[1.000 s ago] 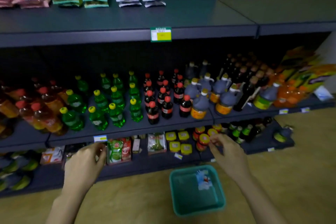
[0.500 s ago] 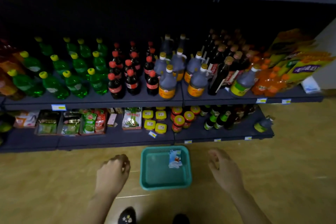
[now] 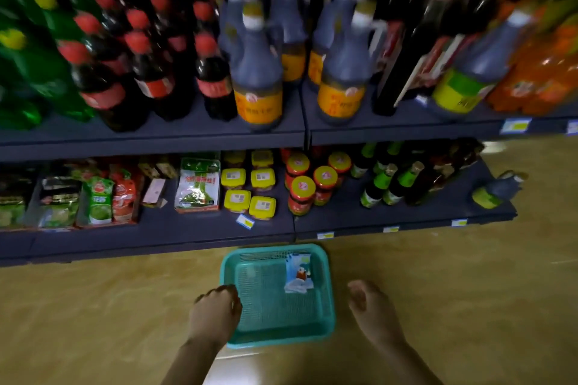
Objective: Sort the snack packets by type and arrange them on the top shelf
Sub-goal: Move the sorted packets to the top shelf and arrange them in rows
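Left hand [image 3: 215, 312] curled at the basket's [image 3: 278, 342] left rim, grip unclear, right hand [image 3: 372, 312] loose and empty beside it, one snack packet [image 3: 298, 273] inside.

A small white and pale-blue snack packet [image 3: 298, 273] with a red-brown figure printed at its middle lies flat, its long side running up the frame. It sits in the upper right corner of a teal plastic mesh basket [image 3: 275, 337] on the floor, lower centre of the frame.
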Demonstrator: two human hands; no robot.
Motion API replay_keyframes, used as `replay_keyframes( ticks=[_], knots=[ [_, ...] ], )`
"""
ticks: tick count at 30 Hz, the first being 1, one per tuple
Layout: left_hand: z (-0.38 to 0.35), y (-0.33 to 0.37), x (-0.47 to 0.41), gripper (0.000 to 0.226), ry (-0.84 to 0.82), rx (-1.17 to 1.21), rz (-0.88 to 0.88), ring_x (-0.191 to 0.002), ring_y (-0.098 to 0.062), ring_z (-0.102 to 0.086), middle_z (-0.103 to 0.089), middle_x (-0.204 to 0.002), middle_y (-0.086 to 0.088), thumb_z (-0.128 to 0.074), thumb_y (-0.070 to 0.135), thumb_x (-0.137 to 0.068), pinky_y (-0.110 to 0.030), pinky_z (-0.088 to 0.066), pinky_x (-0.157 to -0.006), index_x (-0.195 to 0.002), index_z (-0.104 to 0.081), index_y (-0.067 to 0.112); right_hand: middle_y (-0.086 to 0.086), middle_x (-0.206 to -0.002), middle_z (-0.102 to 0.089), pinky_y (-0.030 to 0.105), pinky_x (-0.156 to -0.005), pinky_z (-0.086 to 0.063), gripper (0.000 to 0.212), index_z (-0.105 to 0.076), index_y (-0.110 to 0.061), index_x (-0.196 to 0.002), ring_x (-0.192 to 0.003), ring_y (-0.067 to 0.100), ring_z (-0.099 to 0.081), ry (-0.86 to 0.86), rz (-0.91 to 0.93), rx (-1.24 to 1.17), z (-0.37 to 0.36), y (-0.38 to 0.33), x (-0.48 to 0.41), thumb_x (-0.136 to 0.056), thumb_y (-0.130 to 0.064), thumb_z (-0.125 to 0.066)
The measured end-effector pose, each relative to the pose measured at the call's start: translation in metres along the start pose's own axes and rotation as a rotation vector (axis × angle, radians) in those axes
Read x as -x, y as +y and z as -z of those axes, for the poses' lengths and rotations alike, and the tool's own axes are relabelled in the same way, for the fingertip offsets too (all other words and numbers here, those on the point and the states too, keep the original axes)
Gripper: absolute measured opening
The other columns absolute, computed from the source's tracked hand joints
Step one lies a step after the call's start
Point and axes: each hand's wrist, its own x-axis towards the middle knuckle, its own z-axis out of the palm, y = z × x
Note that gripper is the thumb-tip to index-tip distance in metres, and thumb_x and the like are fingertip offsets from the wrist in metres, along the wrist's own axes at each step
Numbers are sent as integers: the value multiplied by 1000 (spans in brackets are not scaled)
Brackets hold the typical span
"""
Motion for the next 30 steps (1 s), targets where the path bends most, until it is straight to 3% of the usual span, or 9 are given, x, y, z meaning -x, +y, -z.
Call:
replay_keyframes(
  ticks=[3,7,13,16,19,23,25,27,30],
  knots=[
    [-78,-5,-65,24,0,-45,-18,-102,-19,-63,-66,-111,3,-37,31,-93,-28,-46,-84,-102,-58,22,3,-112,-69,28,-91,-49,26,-61,-12,-114,-101,16,-65,-54,-32,-30,-76,48,-76,-89,-17,-58],
    [-180,-12,-152,23,19,-56,-49,-99,-22,-64,-67,-108,1,-37,29,-93,-31,-48,-82,-100,-57,20,14,-117,-65,26,-86,-45,33,-56,-1,-119,-104,24,-63,-83,-21,-63,-167,99,-167,-90,-17,-59],
    [-294,-12,-253,22,6,-59,-97,-106,-26,-62,-66,-111,-4,-38,28,-91,-34,-48,-81,-97,-57,17,21,-114,-62,29,-82,-38,67,-54,4,-119,-108,31,-60,11,20,-167,-274,137,-261,-84,-53,-51],
    [-329,-12,-287,18,13,17,-79,-107,-28,-61,-66,-112,-7,-44,30,-89,-34,-47,-81,-94,-57,18,12,-121,-61,31,-84,-44,56,-51,-4,-124,-109,29,-60,86,20,-169,-312,148,-295,-85,-44,-59],
    [-351,-14,-304,22,9,139,-30,-107,-30,-61,-67,-113,-10,-47,28,-89,-33,-47,-81,-102,-62,19,15,-103,-65,30,-71,-44,52,-56,-1,-107,-97,31,-63,75,-40,-210,-334,153,-309,-80,-44,-67],
    [-370,-10,-303,21,13,309,9,-100,-32,-63,-69,-106,-15,-50,24,-88,-35,-49,-79,-98,-65,14,17,-98,-70,33,-69,-48,52,-64,0,-99,-87,30,-66,29,-122,-312,-342,157,-315,-73,-43,-74],
    [-377,-4,-302,21,25,395,25,-97,-35,-63,-68,-103,-20,-48,21,-89,-37,-48,-77,-95,-64,9,14,-95,-71,27,-64,-44,45,-68,-1,-97,-81,24,-66,8,-128,-368,-337,152,-311,-74,-39,-74],
    [-382,3,-304,25,35,467,36,-98,-38,-62,-66,-104,-24,-43,20,-94,-38,-46,-77,-97,-61,4,13,-90,-70,23,-65,-39,35,-70,-4,-95,-77,20,-62,-8,-110,-429,-328,145,-306,-79,-35,-71],
    [-387,18,-306,37,-4,557,23,-105,-37,-59,-62,-114,-26,-33,25,-100,-38,-44,-84,-109,-58,0,12,-99,-69,25,-74,-39,26,-69,-12,-102,-88,22,-63,42,-77,-601,-306,140,-292,-82,-29,-69]
  ],
)
